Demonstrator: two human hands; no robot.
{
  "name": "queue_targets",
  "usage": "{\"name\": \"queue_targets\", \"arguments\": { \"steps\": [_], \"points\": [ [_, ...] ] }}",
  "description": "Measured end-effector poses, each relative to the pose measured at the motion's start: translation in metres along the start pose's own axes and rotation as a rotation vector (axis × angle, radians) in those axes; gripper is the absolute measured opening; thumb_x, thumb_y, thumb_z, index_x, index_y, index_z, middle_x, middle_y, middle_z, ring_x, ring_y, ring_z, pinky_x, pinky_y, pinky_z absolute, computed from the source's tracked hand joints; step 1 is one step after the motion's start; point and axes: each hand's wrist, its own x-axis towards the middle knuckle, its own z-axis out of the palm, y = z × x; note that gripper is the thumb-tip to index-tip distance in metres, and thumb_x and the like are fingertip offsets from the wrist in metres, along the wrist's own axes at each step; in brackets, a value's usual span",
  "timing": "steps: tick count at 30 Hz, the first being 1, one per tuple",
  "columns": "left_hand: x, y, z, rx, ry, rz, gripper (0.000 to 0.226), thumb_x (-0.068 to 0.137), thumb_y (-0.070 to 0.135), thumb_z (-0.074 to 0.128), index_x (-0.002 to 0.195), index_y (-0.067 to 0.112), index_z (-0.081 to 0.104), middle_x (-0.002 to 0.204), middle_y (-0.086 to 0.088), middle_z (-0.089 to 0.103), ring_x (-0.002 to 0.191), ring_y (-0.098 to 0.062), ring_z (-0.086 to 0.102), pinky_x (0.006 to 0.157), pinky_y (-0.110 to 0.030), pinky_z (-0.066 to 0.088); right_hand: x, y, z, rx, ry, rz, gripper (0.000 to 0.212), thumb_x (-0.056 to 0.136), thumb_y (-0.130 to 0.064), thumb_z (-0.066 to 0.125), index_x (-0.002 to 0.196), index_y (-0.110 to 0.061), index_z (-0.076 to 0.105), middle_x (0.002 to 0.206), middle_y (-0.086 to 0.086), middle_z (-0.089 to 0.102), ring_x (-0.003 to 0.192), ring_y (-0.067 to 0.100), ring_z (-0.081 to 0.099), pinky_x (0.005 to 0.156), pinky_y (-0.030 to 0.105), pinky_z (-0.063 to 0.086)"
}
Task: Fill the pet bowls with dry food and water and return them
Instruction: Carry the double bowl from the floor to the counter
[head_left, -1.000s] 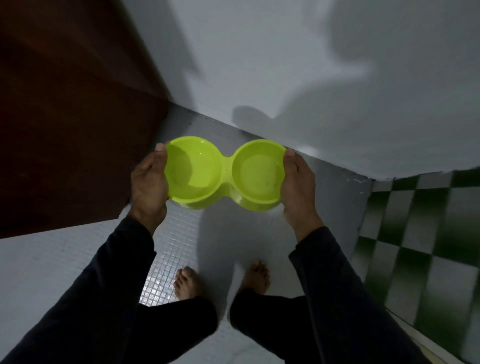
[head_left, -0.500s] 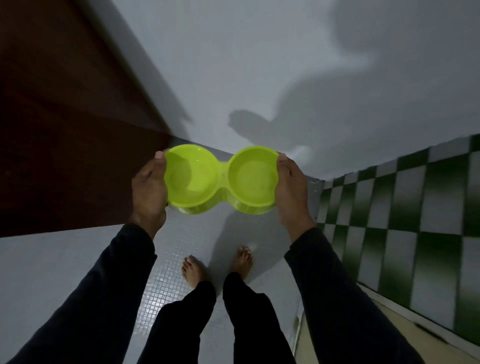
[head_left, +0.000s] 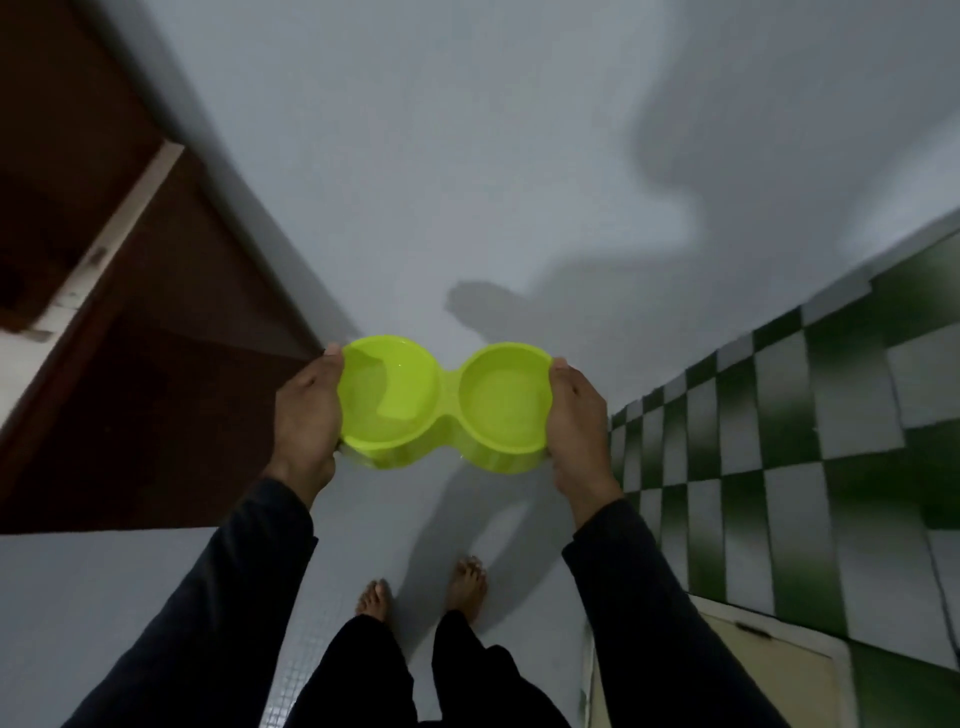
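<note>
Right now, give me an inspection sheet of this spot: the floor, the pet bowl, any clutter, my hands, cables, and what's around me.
Surface: pale floor, faintly gridded with small tiles near the bare feet.
Job's things: lime green double pet bowl, held level above the floor; no dry food seen in either cup; water cannot be judged.
Clutter: nothing seen.
Grippers: left hand grips the bowl's left end, right hand grips its right end, thumbs on the rim.
Cables: nothing seen.
Surroundings: dark brown door at left, plain grey wall ahead, green and white checkered tiles at right, cream panel at lower right.
</note>
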Motion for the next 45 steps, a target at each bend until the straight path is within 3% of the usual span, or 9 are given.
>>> {"name": "queue_targets", "arguments": {
  "steps": [7, 12, 16, 19, 21, 28, 34, 38, 45],
  "points": [
    [-0.008, 0.035, 0.021, 0.031, -0.065, 0.052, 0.021, 0.094, 0.042, 0.071, 0.089, 0.026, 0.081, 0.108, 0.003, 0.079, 0.109, -0.020, 0.072, 0.103, -0.045, 0.056, -0.017, -0.028, -0.026, 0.001, 0.147, -0.055, 0.031, 0.102, -0.049, 0.050, 0.082, -0.035, 0.069, 0.093, -0.024, 0.064, 0.092, 0.002, 0.062, 0.070, 0.023, 0.046],
    [-0.009, 0.068, 0.043, 0.106, -0.187, 0.131, 0.019, 0.101, 0.043, 0.064, 0.092, 0.027, 0.071, 0.090, 0.019, 0.067, 0.074, 0.013, 0.067, 0.058, -0.011, 0.052, -0.038, -0.050, -0.044, 0.083, 0.258, -0.098, 0.028, 0.104, -0.045, 0.051, 0.087, -0.031, 0.069, 0.095, -0.019, 0.067, 0.095, 0.010, 0.065, 0.081, 0.031, 0.051],
    [-0.017, 0.101, 0.062, 0.083, -0.326, 0.100, 0.022, 0.098, 0.045, 0.067, 0.089, 0.026, 0.073, 0.105, 0.007, 0.073, 0.107, -0.021, 0.070, 0.092, -0.040, 0.057, -0.062, -0.068, -0.058, 0.139, 0.358, -0.124, 0.032, 0.102, -0.049, 0.051, 0.077, -0.037, 0.067, 0.092, -0.020, 0.065, 0.091, 0.007, 0.064, 0.074, 0.031, 0.051],
    [-0.024, 0.120, 0.076, 0.087, -0.428, 0.102, 0.023, 0.098, 0.043, 0.068, 0.085, 0.025, 0.074, 0.102, 0.010, 0.073, 0.112, -0.023, 0.068, 0.104, -0.049, 0.054, -0.080, -0.079, -0.067, 0.169, 0.434, -0.126, 0.030, 0.102, -0.050, 0.051, 0.094, -0.030, 0.073, 0.107, -0.004, 0.070, 0.098, 0.015, 0.067, 0.083, 0.036, 0.055],
    [-0.029, 0.130, 0.084, 0.107, -0.499, 0.092, 0.025, 0.097, 0.045, 0.070, 0.082, 0.026, 0.074, 0.098, 0.012, 0.073, 0.108, -0.022, 0.068, 0.104, -0.050, 0.053, -0.094, -0.088, -0.073, 0.192, 0.508, -0.127, 0.036, 0.099, -0.050, 0.050, 0.110, -0.027, 0.075, 0.113, -0.001, 0.072, 0.103, 0.020, 0.068, 0.094, 0.045, 0.055],
    [-0.064, 0.156, 0.120, 0.156, -0.692, 0.115, 0.026, 0.094, 0.051, 0.070, 0.090, 0.025, 0.070, 0.119, -0.001, 0.070, 0.114, -0.027, 0.065, 0.105, -0.053, 0.052, -0.144, -0.103, -0.105, 0.297, 0.709, -0.142, 0.031, 0.095, -0.052, 0.053, 0.106, -0.036, 0.077, 0.109, -0.010, 0.075, 0.105, 0.019, 0.069, 0.099, 0.048, 0.054],
    [-0.116, 0.160, 0.151, 0.172, -0.822, 0.132, 0.045, 0.091, 0.054, 0.072, 0.124, 0.022, 0.070, 0.129, -0.001, 0.067, 0.116, -0.027, 0.062, 0.103, -0.048, 0.051, -0.199, -0.104, -0.143, 0.344, 0.917, -0.135, 0.039, 0.099, -0.054, 0.054, 0.064, -0.056, 0.069, 0.067, -0.025, 0.064, 0.084, 0.010, 0.059, 0.088, 0.044, 0.052],
    [-0.161, 0.149, 0.164, 0.175, -0.945, 0.130, 0.040, 0.092, 0.052, 0.071, 0.120, 0.024, 0.072, 0.127, 0.000, 0.068, 0.112, -0.024, 0.064, 0.097, -0.046, 0.052, -0.240, -0.093, -0.174, 0.411, 1.021, -0.156, 0.027, 0.099, -0.054, 0.055, 0.099, -0.034, 0.073, 0.088, -0.026, 0.053, 0.089, 0.008, 0.056, 0.095, 0.045, 0.049],
    [-0.253, 0.114, 0.162, 0.246, -1.108, 0.117, 0.047, 0.093, 0.055, 0.069, 0.128, 0.024, 0.068, 0.127, -0.001, 0.066, 0.108, -0.026, 0.065, 0.091, -0.044, 0.053, -0.330, -0.058, -0.218, 0.406, 1.194, -0.159, 0.026, 0.099, -0.053, 0.055, 0.108, -0.038, 0.075, 0.108, -0.014, 0.067, 0.098, 0.014, 0.061, 0.091, 0.041, 0.051]
  ]
}}
